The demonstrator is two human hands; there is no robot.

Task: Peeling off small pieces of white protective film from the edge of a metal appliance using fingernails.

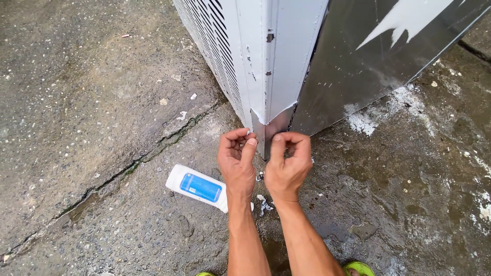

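Item — forearms: I am seeing both coming up from the bottom edge, green footwear (359, 267) showing beside them.

Item — white bottle with blue label (198, 187): it is lying on its side on the wet concrete (399, 204), just left of my left wrist, long axis running left to right, untouched.

Item — left hand (237, 161): fingers are curling in, thumb and forefinger pinching narrowly at the unit's corner; whether anything thin is caught between them I cannot tell.

Item — right hand (287, 164): it is mirroring the left, thumb tip pressing on the bare metal corner strip (271, 130), fingers hooked.

Item — corner strip: it is standing just above and between both hands, long axis vertical, each hand equally near — white film (286, 56) peeled off below, intact above.

Item — louvred metal unit (215, 46): it is rising beyond, dark side panel (358, 76) to the right.
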